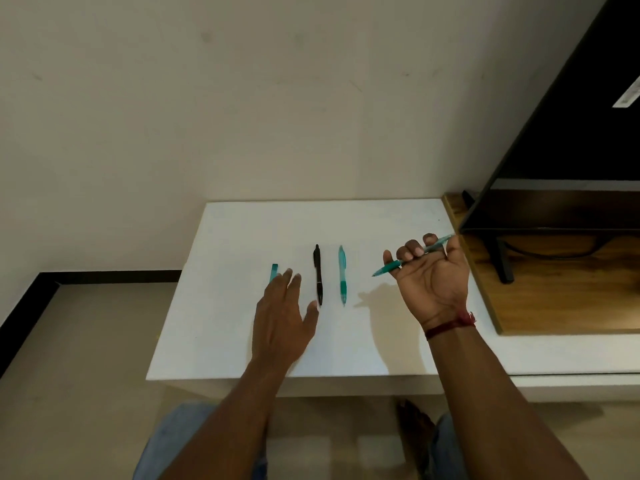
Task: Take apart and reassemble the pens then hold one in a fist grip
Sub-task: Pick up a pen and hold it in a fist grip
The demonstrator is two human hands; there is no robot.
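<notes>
The right hand (431, 275), palm up, curls its fingers around a slim green pen (412, 255); the left hand (282, 315) is spread flat over the smooth white table (242, 341).

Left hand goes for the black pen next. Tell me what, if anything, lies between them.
Nothing visible does. The left hand hovers open just left of the black pen, with only bare white table between them.

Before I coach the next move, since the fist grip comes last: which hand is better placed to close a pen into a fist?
Right. The right hand already holds a teal pen in curled fingers, palm up; the left hand lies open, empty.
</notes>
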